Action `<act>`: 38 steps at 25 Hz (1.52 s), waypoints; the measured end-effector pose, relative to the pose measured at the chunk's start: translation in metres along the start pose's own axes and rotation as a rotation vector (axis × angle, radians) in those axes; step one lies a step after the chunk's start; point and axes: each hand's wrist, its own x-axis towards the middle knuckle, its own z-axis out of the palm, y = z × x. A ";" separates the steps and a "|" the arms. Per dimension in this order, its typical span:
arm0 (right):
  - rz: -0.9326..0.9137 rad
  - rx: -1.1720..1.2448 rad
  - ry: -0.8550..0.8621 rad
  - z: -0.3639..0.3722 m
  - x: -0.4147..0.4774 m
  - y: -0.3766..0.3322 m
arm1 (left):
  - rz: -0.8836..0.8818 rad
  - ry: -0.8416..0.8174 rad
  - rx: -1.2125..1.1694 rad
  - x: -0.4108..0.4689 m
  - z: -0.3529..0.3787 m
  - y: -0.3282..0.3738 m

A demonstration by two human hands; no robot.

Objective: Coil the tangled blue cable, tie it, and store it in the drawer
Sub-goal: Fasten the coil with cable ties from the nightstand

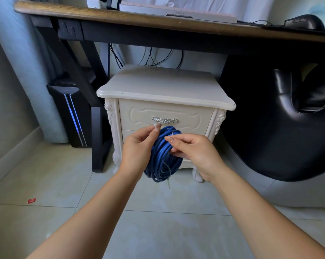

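The blue cable (162, 159) is wound into a round coil and hangs upright between my hands, in front of a cream nightstand. My left hand (139, 146) holds the coil's left side, thumb and forefinger pinched near its top. My right hand (191, 146) grips the coil's right side with fingers curled through it. A thin pale tie (169, 181) runs across the coil and sticks out below it. The nightstand's top drawer (139, 114) is closed, with a silver ornate handle (164, 120) just above the coil.
A wooden desk (102, 14) spans overhead with a keyboard (176, 11) and a mouse (305, 21). A black computer tower (72, 113) stands at left, a black leather chair (288, 118) at right. Pale floor tiles carry a small red scrap (31, 200).
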 end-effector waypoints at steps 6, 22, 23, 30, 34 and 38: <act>0.074 0.064 -0.051 -0.002 0.004 -0.001 | 0.088 -0.044 0.146 0.002 -0.005 -0.003; 0.111 -0.010 -0.018 -0.005 0.003 -0.004 | 0.125 -0.144 0.230 -0.005 -0.001 -0.005; 0.106 -0.009 -0.016 -0.005 0.003 -0.004 | 0.126 -0.147 0.233 -0.005 -0.002 -0.005; 0.113 -0.037 -0.014 -0.005 0.002 -0.007 | 0.105 -0.157 0.242 -0.005 -0.003 -0.005; 0.110 -0.045 -0.016 -0.005 0.003 -0.007 | 0.100 -0.145 0.249 -0.005 -0.004 -0.005; 0.105 -0.056 -0.024 -0.005 0.003 -0.009 | 0.089 -0.139 0.235 -0.005 -0.003 -0.006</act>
